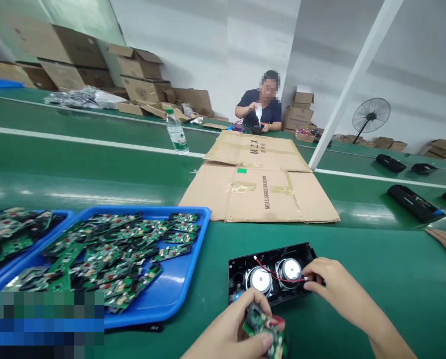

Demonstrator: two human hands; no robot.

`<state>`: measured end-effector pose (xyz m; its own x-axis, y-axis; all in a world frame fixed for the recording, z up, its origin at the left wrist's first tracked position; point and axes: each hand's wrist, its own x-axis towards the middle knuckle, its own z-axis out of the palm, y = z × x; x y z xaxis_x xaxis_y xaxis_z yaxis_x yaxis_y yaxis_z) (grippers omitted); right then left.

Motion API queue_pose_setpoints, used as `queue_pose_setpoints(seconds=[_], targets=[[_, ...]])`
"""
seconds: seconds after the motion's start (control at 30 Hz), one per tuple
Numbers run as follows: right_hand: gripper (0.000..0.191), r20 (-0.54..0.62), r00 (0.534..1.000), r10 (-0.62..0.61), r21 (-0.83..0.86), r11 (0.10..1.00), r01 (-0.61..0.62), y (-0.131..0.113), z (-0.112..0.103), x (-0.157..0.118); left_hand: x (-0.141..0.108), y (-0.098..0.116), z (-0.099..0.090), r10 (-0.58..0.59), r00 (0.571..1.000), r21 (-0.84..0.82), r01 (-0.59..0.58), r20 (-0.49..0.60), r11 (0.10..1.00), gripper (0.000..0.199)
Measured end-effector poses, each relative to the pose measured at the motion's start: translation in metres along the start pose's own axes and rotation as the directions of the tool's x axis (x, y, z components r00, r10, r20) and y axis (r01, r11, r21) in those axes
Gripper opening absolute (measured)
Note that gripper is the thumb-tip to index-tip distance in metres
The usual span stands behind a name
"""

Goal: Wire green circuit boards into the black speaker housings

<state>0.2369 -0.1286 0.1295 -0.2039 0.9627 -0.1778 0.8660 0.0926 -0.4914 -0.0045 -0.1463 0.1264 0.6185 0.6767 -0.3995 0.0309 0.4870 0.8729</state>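
Observation:
A black speaker housing (pixel 275 296) lies open on the green table, with two round silver speakers (pixel 259 280) inside. Red and black wires cross over them, one ending in a small white connector (pixel 255 258). My left hand (pixel 241 324) is closed on a green circuit board (pixel 263 329) in front of the housing; a bit of red wire shows at the board. At the housing's right end, my right hand (pixel 327 279) pinches the end of the wires (pixel 282 279) between thumb and fingers.
Blue trays (pixel 198 264) of circuit boards stand at left. Flattened cardboard (pixel 260 192) lies beyond the housing, and a water bottle (pixel 177 132) stands behind. More black housings (pixel 413 202) and another person's hand (pixel 445 242) are at right. A person sits opposite, holding a white bottle (pixel 259 113).

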Motion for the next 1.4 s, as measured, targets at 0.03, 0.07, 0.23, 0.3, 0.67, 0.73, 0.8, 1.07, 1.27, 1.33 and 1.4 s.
queue_pose_setpoints(seconds=[0.03, 0.07, 0.23, 0.3, 0.67, 0.73, 0.8, 1.07, 1.27, 1.33, 1.4], targets=[[0.011, -0.022, 0.999, -0.031, 0.029, 0.999, 0.031, -0.004, 0.002, 0.003, 0.007, 0.002, 0.004, 0.017, 0.999, 0.038, -0.015, -0.047, 0.999, 0.023], [0.013, -0.045, 0.997, -0.061, 0.073, 0.995, 0.064, -0.008, 0.003, 0.007, 0.012, 0.005, 0.008, 0.047, 0.994, 0.120, -0.035, -0.103, 0.992, 0.020], [0.017, -0.099, 0.971, -0.217, 0.378, 0.895, 0.239, -0.017, 0.013, 0.025, 0.028, 0.019, 0.009, 0.244, 0.920, 0.595, -0.015, -0.306, 0.804, 0.016], [0.014, -0.099, 0.967, -0.235, 0.475, 0.843, 0.254, -0.018, 0.020, 0.031, 0.032, 0.021, 0.005, 0.257, 0.904, 0.642, 0.025, -0.342, 0.766, 0.018], [0.013, -0.204, 0.942, -0.266, 0.306, 0.897, 0.320, -0.026, 0.052, 0.031, 0.036, 0.019, -0.007, 0.164, 0.921, 0.598, 0.087, -0.352, 0.797, 0.017], [0.013, -0.306, 0.871, -0.384, 0.137, 0.888, 0.439, -0.026, 0.056, 0.031, 0.035, 0.019, -0.007, 0.197, 0.916, 0.627, 0.072, -0.349, 0.776, 0.017], [0.016, -0.368, 0.793, -0.486, -0.037, 0.860, 0.509, -0.026, 0.060, 0.031, 0.035, 0.017, -0.007, 0.226, 0.915, 0.661, 0.057, -0.335, 0.748, 0.019], [0.021, -0.369, 0.695, -0.617, -0.261, 0.786, 0.560, -0.026, 0.064, 0.026, 0.033, 0.013, -0.005, 0.312, 0.932, 0.789, -0.051, -0.182, 0.613, 0.022], [0.009, -0.218, 0.893, -0.394, 0.136, 0.894, 0.427, -0.022, 0.052, 0.031, 0.025, 0.023, -0.008, 0.262, 0.962, 0.820, -0.090, -0.075, 0.565, 0.022], [0.007, -0.163, 0.894, -0.418, 0.080, 0.897, 0.434, -0.022, 0.051, 0.032, 0.024, 0.024, -0.007, 0.229, 0.970, 0.832, -0.062, -0.080, 0.552, 0.026], [0.006, -0.169, 0.876, -0.452, -0.021, 0.890, 0.456, -0.023, 0.053, 0.032, 0.025, 0.022, -0.003, 0.215, 0.970, 0.844, -0.019, -0.114, 0.535, 0.029]])
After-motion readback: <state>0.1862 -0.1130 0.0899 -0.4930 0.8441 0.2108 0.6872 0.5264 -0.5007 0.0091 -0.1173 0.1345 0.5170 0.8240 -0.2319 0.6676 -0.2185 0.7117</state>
